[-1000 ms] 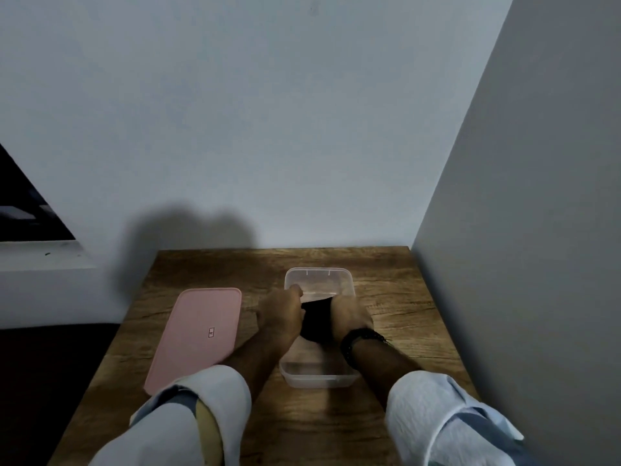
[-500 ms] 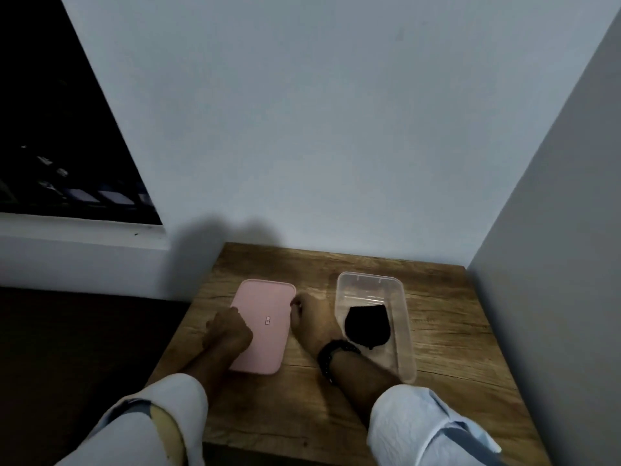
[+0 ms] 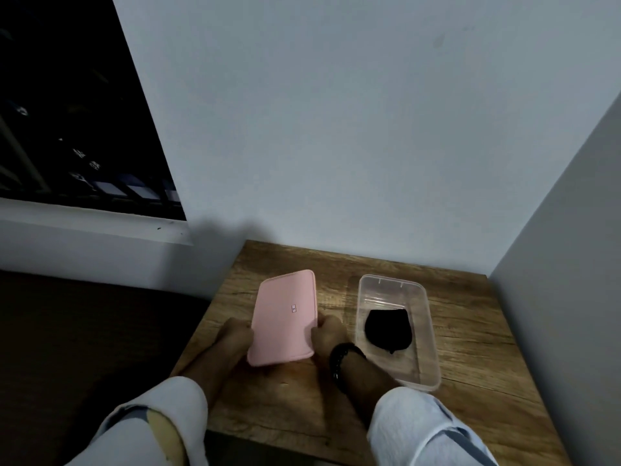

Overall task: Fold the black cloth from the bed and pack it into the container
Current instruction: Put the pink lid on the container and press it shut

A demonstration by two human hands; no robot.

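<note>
The folded black cloth [image 3: 388, 329] lies inside the clear plastic container [image 3: 424, 294] on the right part of the wooden table [image 3: 470, 348]. Left of the container, the pink lid [image 3: 285, 314] is raised off the table, its near end higher. My left hand [image 3: 233, 338] grips the lid's left edge and my right hand [image 3: 327, 334], with a black wristband, grips its right edge. Both hands are apart from the container and the cloth.
A white wall stands behind the table and a grey wall [image 3: 554, 264] borders it on the right. A dark window [image 3: 67, 112] with a white sill is at the upper left. Dark floor or bedding lies left of the table.
Both hands left the cloth in the container, moved left to the pink lid and gripped its two sides; the lid has now come up off the table. The camera view swung left.
</note>
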